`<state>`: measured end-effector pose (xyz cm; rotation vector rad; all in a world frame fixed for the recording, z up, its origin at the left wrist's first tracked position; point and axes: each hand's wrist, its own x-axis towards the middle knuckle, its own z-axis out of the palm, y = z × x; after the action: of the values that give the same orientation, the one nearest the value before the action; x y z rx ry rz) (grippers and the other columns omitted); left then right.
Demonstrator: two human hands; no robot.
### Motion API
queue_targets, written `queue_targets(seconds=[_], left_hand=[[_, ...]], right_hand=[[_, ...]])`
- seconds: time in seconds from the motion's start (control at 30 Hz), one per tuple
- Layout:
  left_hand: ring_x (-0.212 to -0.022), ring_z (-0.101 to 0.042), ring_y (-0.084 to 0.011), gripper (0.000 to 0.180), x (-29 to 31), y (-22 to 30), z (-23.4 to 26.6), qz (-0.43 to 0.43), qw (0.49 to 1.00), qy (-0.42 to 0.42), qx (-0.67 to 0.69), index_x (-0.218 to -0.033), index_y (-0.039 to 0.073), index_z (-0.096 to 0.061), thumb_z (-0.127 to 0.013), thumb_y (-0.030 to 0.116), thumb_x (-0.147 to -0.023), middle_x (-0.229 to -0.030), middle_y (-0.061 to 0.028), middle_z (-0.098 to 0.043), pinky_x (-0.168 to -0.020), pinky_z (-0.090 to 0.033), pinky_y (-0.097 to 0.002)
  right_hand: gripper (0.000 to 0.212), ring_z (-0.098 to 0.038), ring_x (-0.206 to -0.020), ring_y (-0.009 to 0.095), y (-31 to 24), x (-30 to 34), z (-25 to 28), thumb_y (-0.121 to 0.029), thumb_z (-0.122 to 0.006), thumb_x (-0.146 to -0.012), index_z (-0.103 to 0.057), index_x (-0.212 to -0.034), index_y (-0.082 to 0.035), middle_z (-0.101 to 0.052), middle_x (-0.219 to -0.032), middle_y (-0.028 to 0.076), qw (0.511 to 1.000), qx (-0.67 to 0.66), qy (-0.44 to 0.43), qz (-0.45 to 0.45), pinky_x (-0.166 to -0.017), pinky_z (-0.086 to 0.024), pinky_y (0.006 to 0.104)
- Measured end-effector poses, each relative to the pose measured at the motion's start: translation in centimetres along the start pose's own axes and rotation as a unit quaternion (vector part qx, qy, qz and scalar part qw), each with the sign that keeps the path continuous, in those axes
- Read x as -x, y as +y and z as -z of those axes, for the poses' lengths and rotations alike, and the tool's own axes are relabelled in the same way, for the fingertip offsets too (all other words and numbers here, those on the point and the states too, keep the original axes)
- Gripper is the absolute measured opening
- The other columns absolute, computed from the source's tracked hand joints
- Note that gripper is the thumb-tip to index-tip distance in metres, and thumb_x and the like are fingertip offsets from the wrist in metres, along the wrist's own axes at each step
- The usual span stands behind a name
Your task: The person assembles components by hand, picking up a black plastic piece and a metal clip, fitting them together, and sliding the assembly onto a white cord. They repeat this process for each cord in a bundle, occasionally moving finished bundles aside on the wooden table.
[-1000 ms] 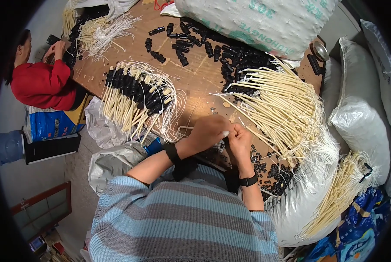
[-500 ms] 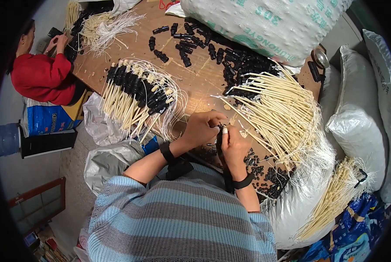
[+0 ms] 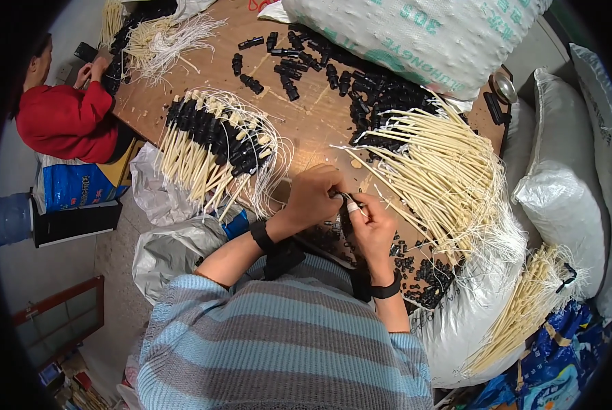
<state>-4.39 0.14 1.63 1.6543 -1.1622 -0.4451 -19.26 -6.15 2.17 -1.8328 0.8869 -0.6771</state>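
Note:
Over the near edge of the table, my left hand (image 3: 315, 195) is closed, its fingertips meeting those of my right hand (image 3: 375, 229). My right hand pinches too, with white tape round one digit. Between them is a small thin dark piece, mostly covered by the fingers; its kind cannot be made out. Right of my hands lies a fan of cream tubes (image 3: 437, 181) with white strings. To the left is a row of similar tubes fitted with black sleeves (image 3: 217, 140). Small black parts (image 3: 429, 277) are scattered beside my right wrist.
Black ribbed plastic fittings (image 3: 289, 68) lie heaped on the brown table (image 3: 203, 68), below a large white woven sack (image 3: 422, 41). Filled sacks (image 3: 559, 157) stand at the right. A person in red (image 3: 63, 119) works at the far left, beside another bundle of strings (image 3: 176, 42).
My hands have parted slightly at the fingertips, the right one shifting a little right and turning. The dark piece between them shows less. The bundles on the table stay put.

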Motion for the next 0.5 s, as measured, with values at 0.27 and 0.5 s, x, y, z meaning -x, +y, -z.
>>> queue_targets(seconds=[0.27,0.5], left_hand=[[-0.059,-0.056,-0.0198,0.012,-0.4,0.3,0.1,-0.009,0.999,-0.030,-0.024,-0.069,0.003,-0.059,-0.065,-0.002,-0.060,-0.065,-0.0072,-0.056,-0.051,-0.043,-0.0298],[-0.067,-0.061,-0.0256,0.022,-0.4,1.1,1.0,-0.058,0.991,-0.120,-0.029,-0.085,0.006,-0.065,-0.066,0.004,-0.063,-0.079,-0.0099,-0.063,-0.057,-0.047,-0.0344]], right_hand=[[0.008,-0.038,-0.053,0.003,0.8,0.6,0.2,-0.002,-0.067,-0.080,-0.069,-0.088,-0.002,-0.046,-0.059,-0.004,0.990,0.007,0.019,0.140,-0.049,-0.032,0.0209],[0.013,-0.040,-0.055,0.001,0.9,-0.3,2.0,-0.004,-0.065,-0.088,-0.060,-0.099,-0.001,-0.056,-0.073,-0.005,0.872,-0.465,-0.061,-0.136,-0.050,-0.031,0.0177]])
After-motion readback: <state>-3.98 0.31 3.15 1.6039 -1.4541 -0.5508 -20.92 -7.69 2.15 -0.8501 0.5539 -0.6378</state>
